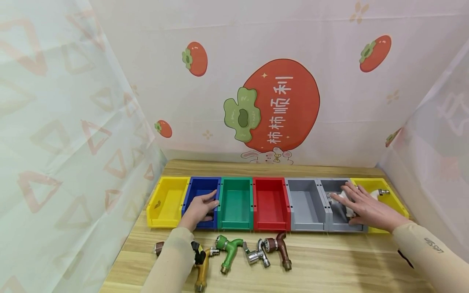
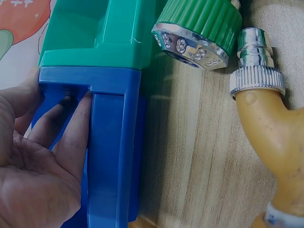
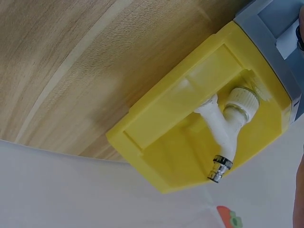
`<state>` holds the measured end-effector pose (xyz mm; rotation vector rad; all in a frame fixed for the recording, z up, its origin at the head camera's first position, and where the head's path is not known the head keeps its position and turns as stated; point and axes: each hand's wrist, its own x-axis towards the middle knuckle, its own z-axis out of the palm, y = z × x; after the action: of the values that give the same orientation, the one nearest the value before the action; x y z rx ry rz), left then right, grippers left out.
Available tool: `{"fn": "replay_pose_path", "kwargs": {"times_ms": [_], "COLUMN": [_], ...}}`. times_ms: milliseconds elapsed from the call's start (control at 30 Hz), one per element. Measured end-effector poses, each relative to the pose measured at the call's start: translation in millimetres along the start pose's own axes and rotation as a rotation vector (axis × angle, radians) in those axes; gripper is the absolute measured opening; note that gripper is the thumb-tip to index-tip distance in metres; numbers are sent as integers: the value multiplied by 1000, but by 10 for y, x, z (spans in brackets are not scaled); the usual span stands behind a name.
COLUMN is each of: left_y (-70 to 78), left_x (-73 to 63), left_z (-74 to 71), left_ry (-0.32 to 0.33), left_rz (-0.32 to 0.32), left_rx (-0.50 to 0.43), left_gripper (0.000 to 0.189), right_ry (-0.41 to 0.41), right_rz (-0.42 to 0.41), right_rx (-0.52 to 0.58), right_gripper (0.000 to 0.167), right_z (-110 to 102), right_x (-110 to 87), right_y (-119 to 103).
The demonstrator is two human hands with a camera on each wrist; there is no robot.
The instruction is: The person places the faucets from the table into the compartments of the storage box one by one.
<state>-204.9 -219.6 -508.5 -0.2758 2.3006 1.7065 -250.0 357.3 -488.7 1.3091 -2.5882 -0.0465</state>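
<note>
My left hand (image 1: 199,209) reaches into the blue bin (image 2: 109,156), its fingers stretched out against the bin's inner wall on the green bin (image 1: 235,201) side. My right hand (image 1: 368,207) is spread over the right-hand grey bin (image 1: 337,221), with straight fingers across a white faucet (image 1: 349,212); the palm hides much of that faucet. Beside it, a second white faucet (image 3: 223,130) with a chrome tip sits in the right-hand yellow bin (image 3: 166,128). In the right wrist view only a sliver of hand shows at the right edge.
The bins form a row, with a left yellow bin (image 1: 168,199), a red bin (image 1: 271,203) and another grey bin (image 1: 305,205). In front lie a yellow faucet (image 1: 202,273), a green faucet (image 1: 230,253), a chrome faucet (image 1: 254,255) and a brown faucet (image 1: 282,249). A patterned cloth wall (image 1: 205,97) stands behind.
</note>
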Motion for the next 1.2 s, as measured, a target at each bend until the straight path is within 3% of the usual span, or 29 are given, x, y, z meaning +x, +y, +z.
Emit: {"fn": "replay_pose_path", "kwargs": {"times_ms": [433,700,1000,1200], "left_y": [6,17,11,4], "left_x": [6,-4,0,4], "left_z": [-6,-7,-13,-7], "left_ry": [-14,-5,1,-1], "left_rz": [1,-5,-3,-1], "left_rx": [-18,-9,0,-3], "left_gripper": [57,57,57,57], "right_ry": [118,172,87,94], "right_rz": [-99,-119,-99,-172], "right_rx": [-3,-14,26,51], "right_gripper": [99,68,88,86], "right_z": [51,13,-36,-21], "right_x": [44,167,368,502], "right_y": [-47,-199,-572,-805]}}
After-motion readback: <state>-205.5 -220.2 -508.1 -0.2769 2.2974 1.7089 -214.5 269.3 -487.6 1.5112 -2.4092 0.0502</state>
